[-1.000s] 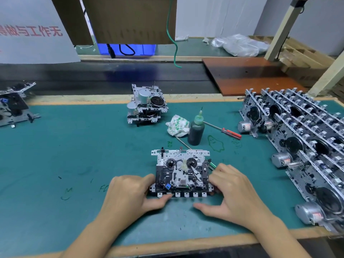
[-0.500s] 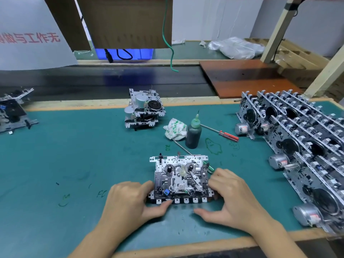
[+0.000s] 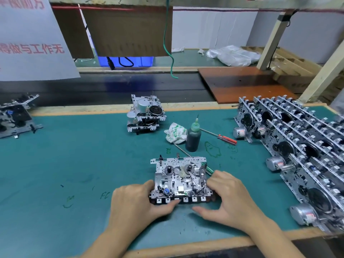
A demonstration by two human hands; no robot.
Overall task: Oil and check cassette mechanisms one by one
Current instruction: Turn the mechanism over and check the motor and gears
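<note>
Little has moved since the earlier frames: both hands keep their places at the front of the mechanism (image 3: 181,180) on the green mat (image 3: 74,164), and only the head camera has shifted a little, so the bench sits slightly differently in view. The left hand (image 3: 135,203) grips the mechanism's left front corner, its thumb laid along the row of white keys at the near edge. The right hand (image 3: 230,196) holds the right side with curled fingers, while its thumb lies on the mat just short of the keys. This looks like the checking step, with the keys being pressed to see that the works move freely, though which key is down I cannot tell. The oil bottle (image 3: 193,136) stands upright just beyond the mechanism, untouched, beside a crumpled rag (image 3: 176,135) and a red-handled screwdriver (image 3: 226,139). Another unit (image 3: 145,114) sits farther back, and a long row of units (image 3: 297,146) leans at the right, so much of the batch probably remains.
</note>
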